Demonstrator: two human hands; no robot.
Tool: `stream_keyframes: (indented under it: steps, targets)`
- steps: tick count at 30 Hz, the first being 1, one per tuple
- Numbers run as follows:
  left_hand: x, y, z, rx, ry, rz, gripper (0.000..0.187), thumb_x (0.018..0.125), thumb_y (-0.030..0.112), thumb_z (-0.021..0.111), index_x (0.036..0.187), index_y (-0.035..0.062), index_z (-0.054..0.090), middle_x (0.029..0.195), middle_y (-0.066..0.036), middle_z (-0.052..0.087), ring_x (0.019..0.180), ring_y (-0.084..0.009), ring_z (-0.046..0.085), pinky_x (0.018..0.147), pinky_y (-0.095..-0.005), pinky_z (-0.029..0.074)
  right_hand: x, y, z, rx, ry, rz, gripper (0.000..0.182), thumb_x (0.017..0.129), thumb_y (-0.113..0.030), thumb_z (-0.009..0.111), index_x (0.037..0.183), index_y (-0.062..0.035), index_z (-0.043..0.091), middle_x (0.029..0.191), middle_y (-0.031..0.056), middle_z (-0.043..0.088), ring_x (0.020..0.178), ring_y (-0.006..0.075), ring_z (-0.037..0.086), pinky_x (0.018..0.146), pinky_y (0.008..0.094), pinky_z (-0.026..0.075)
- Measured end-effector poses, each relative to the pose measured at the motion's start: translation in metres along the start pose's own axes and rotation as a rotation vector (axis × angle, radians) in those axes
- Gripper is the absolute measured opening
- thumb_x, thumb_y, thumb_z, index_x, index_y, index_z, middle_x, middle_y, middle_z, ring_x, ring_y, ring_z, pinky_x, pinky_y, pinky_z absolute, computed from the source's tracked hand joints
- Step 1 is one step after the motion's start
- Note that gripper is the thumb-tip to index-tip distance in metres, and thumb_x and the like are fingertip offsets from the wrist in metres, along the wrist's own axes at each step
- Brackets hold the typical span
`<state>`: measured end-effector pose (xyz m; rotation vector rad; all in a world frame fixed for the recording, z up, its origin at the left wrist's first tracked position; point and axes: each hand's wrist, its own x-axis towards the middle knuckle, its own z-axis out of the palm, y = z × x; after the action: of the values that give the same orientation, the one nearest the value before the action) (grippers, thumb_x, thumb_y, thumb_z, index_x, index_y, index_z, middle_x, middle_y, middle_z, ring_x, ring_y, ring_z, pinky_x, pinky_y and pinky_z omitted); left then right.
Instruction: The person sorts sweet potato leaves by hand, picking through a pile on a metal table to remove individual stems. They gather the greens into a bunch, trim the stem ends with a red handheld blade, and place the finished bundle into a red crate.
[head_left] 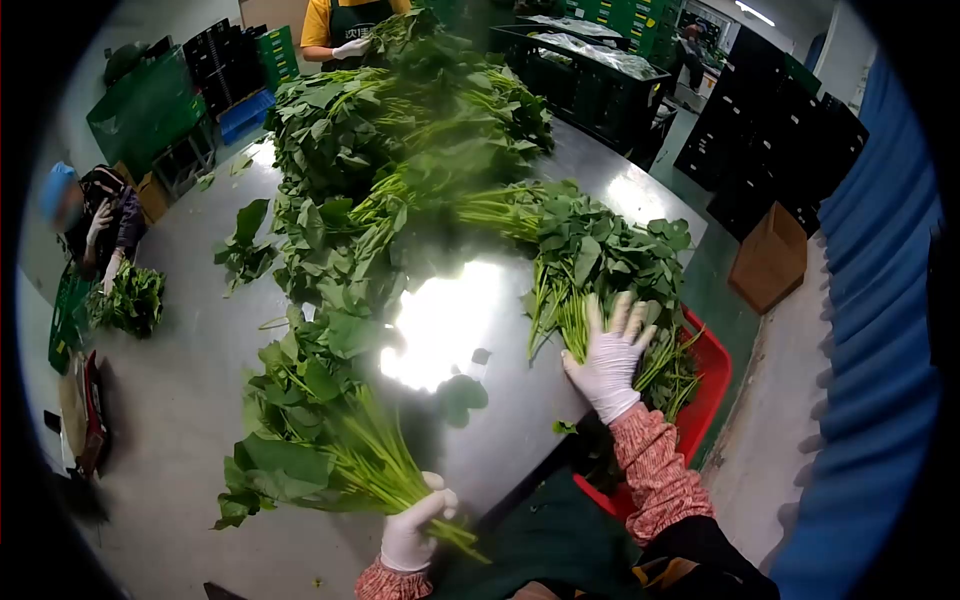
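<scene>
My left hand (415, 525), in a white glove, is closed around the stems of a bunch of leafy greens (335, 450). The leaves point left over the table, and the stem ends stick out past my fist. My right hand (610, 360), also gloved, lies on another pile of greens (600, 250) at the table's right edge. Its fingers are spread over the stems, not wrapped round them. Beneath that hand is a red basket (710, 375) with greens in it, partly hidden by my forearm.
A large heap of greens (330, 140) covers the far part of the metal table (200, 400). Two co-workers, one at the back (345, 30) and one on the left (95, 215), handle greens. Black crates (770, 130) and a cardboard box (770, 258) stand right, near a blue curtain (870, 320).
</scene>
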<state>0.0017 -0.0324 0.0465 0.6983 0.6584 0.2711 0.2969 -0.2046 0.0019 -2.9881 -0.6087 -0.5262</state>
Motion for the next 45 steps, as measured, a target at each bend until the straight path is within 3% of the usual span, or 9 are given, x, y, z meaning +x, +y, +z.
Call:
stream_keyframes:
  steps: [2,6,14,25,28,32,36,40,45]
  targets:
    - [-0.007,-0.002,0.001,0.05,-0.006,0.04,0.018,0.084,-0.008,0.052,0.1,-0.0015,0.052,0.074,-0.01,0.058,0.068,-0.0197,0.054,0.071,-0.0336,0.045,0.005,0.008,-0.018,0.005,-0.092,0.245,0.135,0.061,-0.062,0.08,0.159,-0.0158,0.001,0.158,0.0349,0.006,0.143,0.0567,0.013,0.106,0.0756,0.015]
    - [-0.014,-0.01,0.001,0.085,-0.019,0.09,0.016,0.086,-0.006,0.051,0.101,-0.0008,0.051,0.073,-0.008,0.056,0.067,-0.0191,0.052,0.07,-0.0327,0.043,0.01,0.021,0.004,0.213,-0.246,0.362,0.136,0.06,-0.057,0.084,0.158,-0.0171,0.0,0.152,0.0414,0.017,0.132,0.0631,0.031,0.107,0.0596,0.036]
    - [-0.031,-0.011,-0.011,-0.044,-0.063,0.032,0.02,0.085,-0.004,0.057,0.105,-0.0003,0.054,0.08,-0.009,0.061,0.074,-0.0186,0.056,0.07,-0.0302,0.046,0.01,0.074,0.019,0.307,0.049,0.261,0.106,0.071,-0.016,0.074,0.158,-0.0323,0.015,0.145,0.0311,0.037,0.108,0.0455,0.057,0.084,0.0488,0.055]
    - [-0.025,-0.016,-0.019,0.028,-0.052,0.064,0.016,0.086,-0.004,0.056,0.101,0.0001,0.055,0.082,-0.009,0.062,0.074,-0.0172,0.056,0.07,-0.0282,0.046,0.095,0.068,-0.116,-0.462,0.677,-0.27,0.069,0.073,-0.013,0.069,0.138,-0.0314,0.055,0.138,0.0192,0.047,0.091,0.0306,0.056,0.071,0.0397,0.052]
    - [-0.034,-0.011,0.001,-0.032,-0.041,0.029,0.016,0.089,-0.004,0.052,0.104,0.0005,0.053,0.08,-0.008,0.058,0.071,-0.0168,0.054,0.067,-0.0292,0.045,0.054,0.01,-0.122,-0.369,0.25,-0.639,0.037,0.076,-0.016,0.064,0.113,-0.0135,0.065,0.131,0.017,0.052,0.11,0.0327,0.05,0.081,0.0459,0.046]
    - [-0.035,-0.014,-0.004,-0.015,-0.058,0.156,0.013,0.09,-0.002,0.053,0.102,0.0004,0.052,0.078,-0.007,0.055,0.07,-0.016,0.051,0.069,-0.0284,0.043,-0.067,-0.066,-0.059,0.125,-0.128,-1.074,0.022,0.08,-0.02,0.058,0.094,-0.007,0.069,0.09,0.0082,0.06,0.094,0.0262,0.056,0.091,0.0445,0.044]
    - [-0.041,0.002,-0.007,0.033,-0.037,0.205,0.013,0.091,0.001,0.049,0.103,0.0029,0.049,0.079,-0.005,0.055,0.066,-0.0138,0.047,0.067,-0.03,0.039,-0.146,-0.096,-0.028,0.493,-0.044,-1.059,0.035,0.083,-0.019,0.056,0.114,-0.0054,0.065,0.107,0.0113,0.064,0.094,0.0232,0.062,0.087,0.0381,0.046]
    - [-0.041,0.004,-0.022,0.315,0.029,0.336,0.017,0.094,0.008,0.052,0.11,0.0033,0.048,0.083,-0.003,0.054,0.068,-0.0139,0.044,0.069,-0.0303,0.037,-0.154,-0.077,-0.043,0.714,0.02,-1.123,0.033,0.081,-0.013,0.058,0.111,-0.0002,0.064,0.094,0.0082,0.065,0.083,0.0215,0.063,0.08,0.0387,0.049]
    - [-0.033,0.006,-0.03,-0.142,0.033,0.195,0.018,0.093,0.008,0.054,0.109,0.0044,0.048,0.079,-0.003,0.053,0.069,-0.0162,0.046,0.069,-0.0324,0.038,-0.139,-0.045,-0.066,0.782,-0.146,-1.162,0.016,0.082,-0.014,0.067,0.095,-0.0038,0.066,0.06,0.0028,0.054,0.051,0.0217,0.053,0.051,0.0346,0.045]
